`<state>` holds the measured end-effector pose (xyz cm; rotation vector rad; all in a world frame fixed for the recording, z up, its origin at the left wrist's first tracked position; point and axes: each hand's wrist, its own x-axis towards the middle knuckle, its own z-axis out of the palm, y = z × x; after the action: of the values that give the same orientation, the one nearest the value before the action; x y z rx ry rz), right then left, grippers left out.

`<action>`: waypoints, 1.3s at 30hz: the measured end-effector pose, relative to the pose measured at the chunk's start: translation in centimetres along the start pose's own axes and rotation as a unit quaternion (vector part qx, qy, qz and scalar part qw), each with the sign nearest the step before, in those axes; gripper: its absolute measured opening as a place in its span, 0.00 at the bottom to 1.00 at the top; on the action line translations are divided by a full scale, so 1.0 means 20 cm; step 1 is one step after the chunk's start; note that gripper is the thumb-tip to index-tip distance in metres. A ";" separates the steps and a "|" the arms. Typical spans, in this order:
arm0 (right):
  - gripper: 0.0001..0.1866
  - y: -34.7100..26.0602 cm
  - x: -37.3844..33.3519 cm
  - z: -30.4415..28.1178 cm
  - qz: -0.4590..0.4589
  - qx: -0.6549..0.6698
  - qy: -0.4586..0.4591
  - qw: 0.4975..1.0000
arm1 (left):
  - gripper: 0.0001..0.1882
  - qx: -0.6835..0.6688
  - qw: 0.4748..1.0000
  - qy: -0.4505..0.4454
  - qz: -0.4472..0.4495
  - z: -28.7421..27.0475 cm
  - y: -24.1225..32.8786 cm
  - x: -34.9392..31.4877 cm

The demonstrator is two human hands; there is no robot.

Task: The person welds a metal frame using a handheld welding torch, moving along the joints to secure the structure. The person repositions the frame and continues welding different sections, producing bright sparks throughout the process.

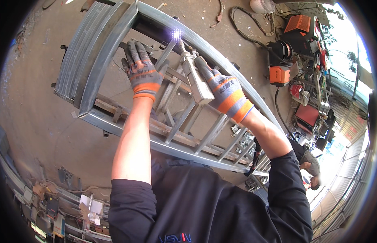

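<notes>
My right hand (pixel 229 91), in a grey and orange work glove, grips a pale metal welding gun (pixel 196 83). Its nozzle points at a bright violet-white spark where a short metal bar (pixel 166 54) meets the far rail of a steel frame (pixel 227 54). My left hand (pixel 143 75), gloved alike, rests over the frame's left part. Its fingers stretch forward, and the thumb is spread to the side, next to the short bar. How firmly it touches the bar is hidden. Slanted metal rungs (pixel 184 121) span the frame toward the right.
Stacked metal profiles (pixel 73 52) lie along the frame's left end. An orange and black machine (pixel 279 75) stands at right near a coiled dark cable (pixel 245 32). Another person (pixel 312 164) bends down farther right. Metal scraps and a rack (pixel 63 210) occupy the lower left.
</notes>
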<state>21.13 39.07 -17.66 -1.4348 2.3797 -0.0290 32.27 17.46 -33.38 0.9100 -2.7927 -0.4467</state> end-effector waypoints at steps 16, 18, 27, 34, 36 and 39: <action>0.48 -0.02 0.01 -0.03 0.009 0.006 -0.006 1.000 | 0.61 -0.002 1.000 -0.024 0.000 -0.01 0.02 0.01; 0.51 -0.03 0.00 -0.04 0.023 0.009 -0.032 0.999 | 0.61 -0.011 1.000 -0.027 -0.003 -0.02 0.02 0.01; 0.50 -0.05 -0.01 -0.04 0.045 0.025 -0.036 0.998 | 0.62 -0.015 1.000 -0.001 0.004 -0.01 0.01 0.01; 0.52 -0.02 -0.03 -0.01 0.020 0.018 0.002 1.000 | 0.63 -0.040 0.999 -0.006 0.007 -0.01 0.00 0.00; 0.53 -0.01 -0.04 -0.01 0.020 -0.004 -0.014 1.000 | 0.64 -0.031 0.999 -0.002 0.020 -0.01 -0.01 0.00; 0.55 -0.01 -0.04 -0.02 0.022 -0.027 -0.038 0.999 | 0.64 -0.028 0.999 0.015 0.023 0.00 -0.01 0.00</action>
<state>21.53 39.67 -17.07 -1.3810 2.3665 0.1004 32.38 17.28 -33.39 0.8314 -2.7538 -0.4977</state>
